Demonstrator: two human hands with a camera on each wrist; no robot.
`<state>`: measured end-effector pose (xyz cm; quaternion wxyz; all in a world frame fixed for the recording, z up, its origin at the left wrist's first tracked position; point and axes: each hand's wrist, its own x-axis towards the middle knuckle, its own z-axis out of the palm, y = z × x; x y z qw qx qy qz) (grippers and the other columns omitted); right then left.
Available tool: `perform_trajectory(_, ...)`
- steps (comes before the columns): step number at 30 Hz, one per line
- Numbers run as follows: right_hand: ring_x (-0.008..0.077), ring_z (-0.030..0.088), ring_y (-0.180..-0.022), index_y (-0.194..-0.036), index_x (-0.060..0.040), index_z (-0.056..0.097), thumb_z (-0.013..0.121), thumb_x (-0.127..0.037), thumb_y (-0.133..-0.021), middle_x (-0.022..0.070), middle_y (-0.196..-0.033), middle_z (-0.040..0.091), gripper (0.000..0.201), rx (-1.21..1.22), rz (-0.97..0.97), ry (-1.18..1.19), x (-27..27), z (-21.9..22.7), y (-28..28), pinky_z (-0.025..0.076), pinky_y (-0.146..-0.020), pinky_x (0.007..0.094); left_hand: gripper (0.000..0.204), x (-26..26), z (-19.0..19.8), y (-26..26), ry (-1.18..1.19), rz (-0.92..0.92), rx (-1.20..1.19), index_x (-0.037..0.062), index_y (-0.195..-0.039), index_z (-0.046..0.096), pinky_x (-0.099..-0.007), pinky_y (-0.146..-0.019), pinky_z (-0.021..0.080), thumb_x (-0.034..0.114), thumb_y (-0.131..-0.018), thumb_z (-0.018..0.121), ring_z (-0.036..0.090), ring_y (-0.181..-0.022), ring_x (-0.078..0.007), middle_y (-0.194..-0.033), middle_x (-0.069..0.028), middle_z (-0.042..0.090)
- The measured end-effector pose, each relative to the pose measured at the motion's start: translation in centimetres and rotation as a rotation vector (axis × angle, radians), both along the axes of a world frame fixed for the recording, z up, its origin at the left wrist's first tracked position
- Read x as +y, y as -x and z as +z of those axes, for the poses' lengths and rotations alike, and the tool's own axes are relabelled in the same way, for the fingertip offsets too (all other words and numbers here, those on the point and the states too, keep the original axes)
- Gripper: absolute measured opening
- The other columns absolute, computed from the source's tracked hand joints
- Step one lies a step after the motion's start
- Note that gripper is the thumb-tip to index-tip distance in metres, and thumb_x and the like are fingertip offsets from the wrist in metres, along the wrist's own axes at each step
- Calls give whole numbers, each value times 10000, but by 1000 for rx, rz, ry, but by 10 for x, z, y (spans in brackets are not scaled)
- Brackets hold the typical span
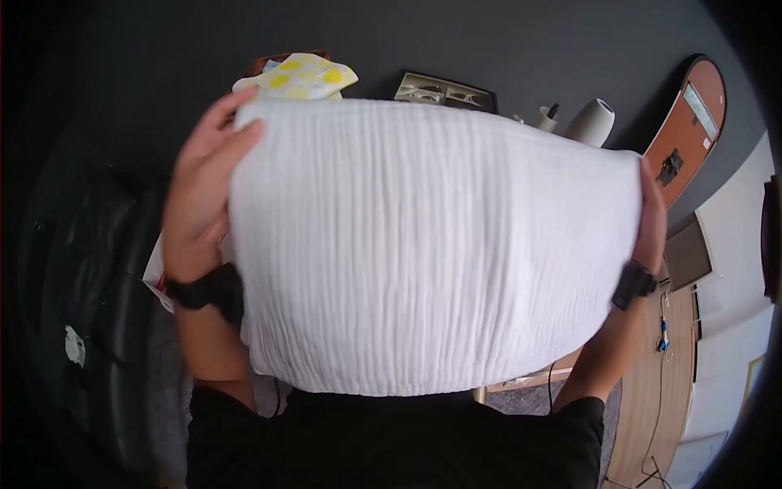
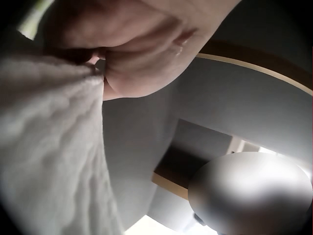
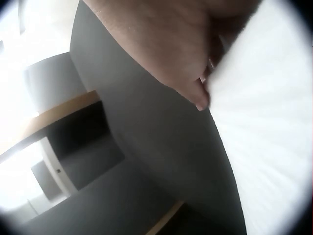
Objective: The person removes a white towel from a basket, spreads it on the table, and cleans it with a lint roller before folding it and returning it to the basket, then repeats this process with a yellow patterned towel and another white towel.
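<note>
A white crinkled muslin cloth [image 1: 423,244] is spread out in front of the chest, its ribs running up and down in the head view. At its upper left corner my left hand [image 1: 204,167] grips the edge, the thumb lying over the front. My right hand [image 1: 650,220] holds the upper right corner, most of its fingers hidden behind the fabric. From the left wrist view, the cloth [image 2: 49,147] hangs down from the curled left hand [image 2: 142,49]. In the right wrist view the cloth [image 3: 269,122] drops away beside the right hand [image 3: 161,44].
Behind the cloth are a yellow-patterned cloth [image 1: 309,77], a framed picture [image 1: 444,90], a white cup [image 1: 547,122] with a dark item, and a white rounded object [image 1: 592,122]. An orange-brown board [image 1: 688,130] leans at right, above a wooden surface [image 1: 648,391]. Black furniture [image 1: 122,326] stands left.
</note>
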<state>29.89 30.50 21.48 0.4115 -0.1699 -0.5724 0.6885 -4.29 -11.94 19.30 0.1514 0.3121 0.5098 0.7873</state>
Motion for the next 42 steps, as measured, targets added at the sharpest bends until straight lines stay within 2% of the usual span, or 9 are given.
perform_trajectory(6, 128, 666, -847, -1238, -35, 730, 680, -287, -1080, 34, -1029, 753, 301, -601, -109, -43, 54, -149, 50, 547, -718, 308, 486, 45, -201, 89, 208, -156, -533, -65, -1427, 527, -393, -1026, 567, 115, -1017, 715, 685, -1189, -242, -1329, -166, 661)
perform_trajectory(8, 120, 626, -766, -1317, -7, 702, 748, -263, -1033, 62, -1059, 740, 385, -662, 39, -81, 53, -206, 50, 498, -632, 285, 738, 40, -238, 70, 360, -85, -535, -118, -1565, 367, -383, -1007, 572, 119, -987, 761, 687, -1203, -256, -1315, -202, 672)
perform_trajectory(9, 136, 644, -770, -1405, 33, 647, 808, -261, -979, 99, -1095, 728, 542, -1042, 90, -331, 46, -202, 53, 504, -617, 284, 834, 34, -230, 53, 436, -53, -470, -131, -1605, 282, -378, -1008, 573, 115, -978, 774, 685, -1211, -265, -1341, -214, 663)
perform_trajectory(16, 163, 666, -814, -1265, 82, 692, 821, -236, -950, 111, -1037, 705, 465, -992, -157, -839, 18, -221, 17, 543, -685, 301, 917, -6, -202, -1, 686, -140, -254, -153, -1637, 216, -331, -981, 576, 102, -978, 801, 687, -1211, -253, -1357, -265, 655)
perform_trajectory(27, 110, 660, -812, -1109, -66, 653, 647, -227, -1104, 2, -959, 689, 161, -701, -38, -11, 26, -207, -2, 535, -686, 291, 503, 4, -114, -7, 267, -176, -218, 9, -1547, 519, -291, -1006, 558, 6, -1060, 643, 678, -1184, -154, -1353, -113, 667)
perform_trajectory(32, 153, 719, -1066, -1258, -32, 685, 584, -207, -1144, 51, -1136, 743, 233, -320, -97, 133, 25, -130, 28, 588, -929, 285, 372, 29, -68, 18, 140, -160, -246, 6, -1443, 630, -310, -969, 586, 60, -1075, 654, 683, -1175, -158, -1346, -118, 675)
perform_trajectory(35, 206, 738, -1129, -1321, -9, 663, 605, -131, -1124, 115, -1209, 759, 239, 132, 320, 187, 113, -180, 43, 613, -1021, 355, 400, 63, -57, 64, 59, -100, -297, 7, -1475, 604, -322, -978, 590, 88, -1085, 651, 677, -1224, -203, -1371, -126, 670)
perform_trajectory(37, 211, 771, -1042, -1295, 8, 664, 587, -61, -1114, 116, -1194, 767, 208, 158, 195, 372, 166, -201, 79, 627, -1026, 360, 440, 89, -81, 104, 16, -166, -325, 19, -1521, 557, -302, -1012, 568, 139, -1106, 640, 631, -1307, -220, -1403, -116, 658)
perform_trajectory(42, 190, 752, -1049, -1345, -94, 631, 591, -194, -1120, 75, -1246, 771, 249, -227, -28, 217, 66, -198, 102, 584, -939, 303, 624, 98, -120, 110, 343, -45, -377, 25, -1607, 435, -380, -1081, 534, 257, -1090, 695, 662, -1259, -274, -1380, -135, 667)
